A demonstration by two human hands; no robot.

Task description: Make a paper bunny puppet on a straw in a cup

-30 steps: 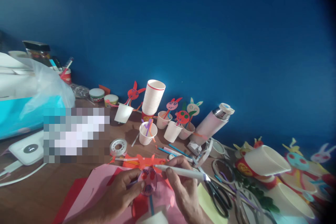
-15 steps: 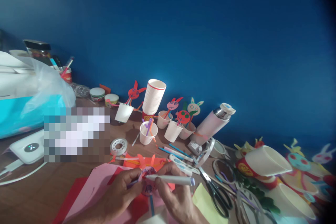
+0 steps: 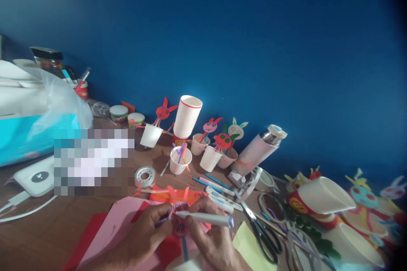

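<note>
Between the fingers of my left hand [image 3: 149, 232] is a small pink paper rabbit face [image 3: 180, 229], with eyes and a mouth drawn on it. A narrow purple item also pokes out by those fingers; its kind is unclear. My right hand [image 3: 216, 235] grips a white marker [image 3: 211, 219], its tip at the upper part of the face. Below the face runs a blue straw [image 3: 185, 247], leading down to a white paper cup [image 3: 186, 263] at the bottom edge. Pink paper sheets [image 3: 111, 228] lie under my hands.
Black-handled scissors [image 3: 262, 237] lie to the right, near a yellow sheet [image 3: 246, 247]. Behind stand paper-cup rabbits [image 3: 151, 135], a cup stack [image 3: 187, 116], a cup of straws [image 3: 180, 165] and a thermos [image 3: 257, 148]. A tape roll [image 3: 144, 176] is left of these.
The marker's tip has shifted slightly on the paper face and its back end sits a little further left. Both hands keep their hold.
</note>
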